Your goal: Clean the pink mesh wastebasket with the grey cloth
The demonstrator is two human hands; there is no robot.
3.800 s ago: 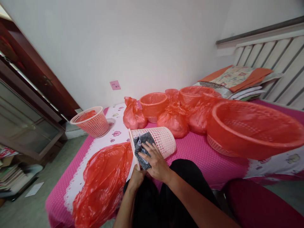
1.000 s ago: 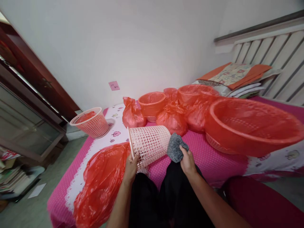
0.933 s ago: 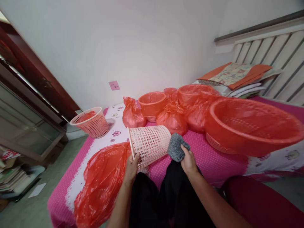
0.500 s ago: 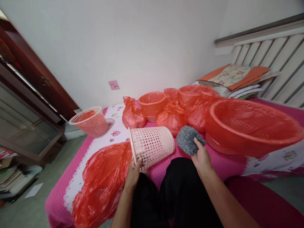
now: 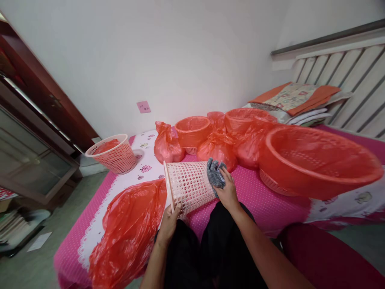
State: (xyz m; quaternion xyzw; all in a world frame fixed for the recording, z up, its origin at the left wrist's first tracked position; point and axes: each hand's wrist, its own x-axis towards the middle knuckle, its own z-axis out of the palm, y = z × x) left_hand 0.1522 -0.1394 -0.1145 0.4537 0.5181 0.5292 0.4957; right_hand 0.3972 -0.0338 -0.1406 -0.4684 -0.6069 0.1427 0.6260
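A pale pink plastic wastebasket [image 5: 191, 182] with a lattice of holes lies on its side above my lap, its rim toward the left. My left hand [image 5: 171, 220] is closed on the lower part of that rim, thumb on the outer wall. In my right hand [image 5: 227, 192] a grey cloth [image 5: 215, 173] is bunched and pressed to the basket's bottom end at the right. The fingers of the right hand are partly hidden by the cloth. A crumpled red plastic bag [image 5: 130, 233] lies left of the basket, close to my left hand.
On the bed [image 5: 279, 212], another pink basket [image 5: 118, 154] stands left. Along the wall are a red-lined basket [image 5: 194, 130], a knotted red bag [image 5: 168, 146] and more bagged items. A large red-lined basket [image 5: 309, 184] stands right, with folded bedding [image 5: 300, 96] behind.
My right hand has moved left, bringing the grey cloth from beside the basket onto its bottom end. The cloth is now bunched up. My left hand keeps its hold on the rim.
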